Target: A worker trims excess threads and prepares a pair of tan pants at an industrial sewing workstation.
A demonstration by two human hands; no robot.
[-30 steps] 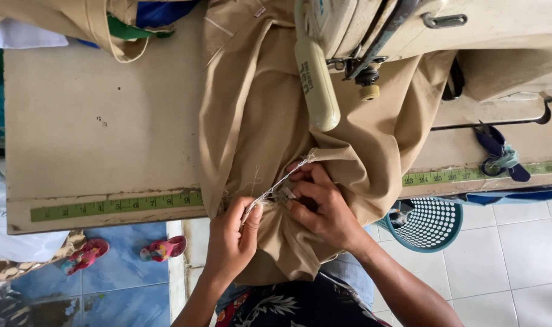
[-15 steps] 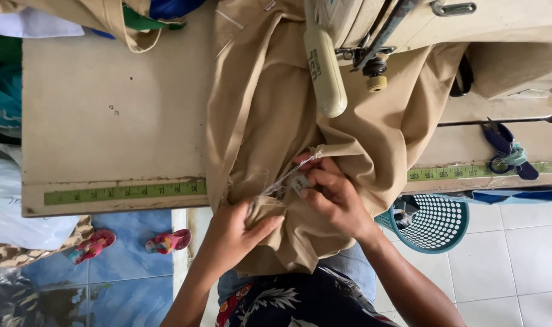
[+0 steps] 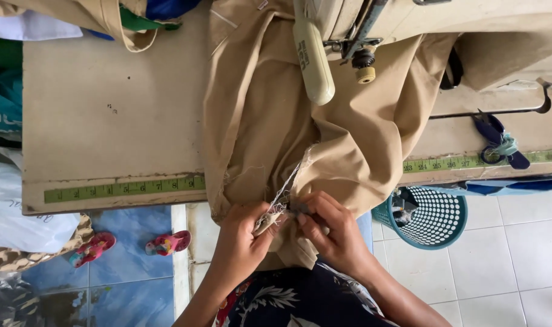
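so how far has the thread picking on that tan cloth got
Part done: loose pale threads already stand free along the frayed seam of the tan cloth. In hand: the left hand pinches the seam edge while the right hand works at it with a small tool, too hidden to identify. Left: the seam beyond the hands, its stitching unclear.

Tan cloth garments on the table: one [image 3: 276, 121]
Teal perforated plastic baskets: one [image 3: 436, 218]
Small pink sandals: two [image 3: 131, 245]
Blue-handled scissors: one [image 3: 500, 142]

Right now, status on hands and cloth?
Left hand and right hand both pinch the tan fabric at its frayed seam. Sewing machine above, apart.
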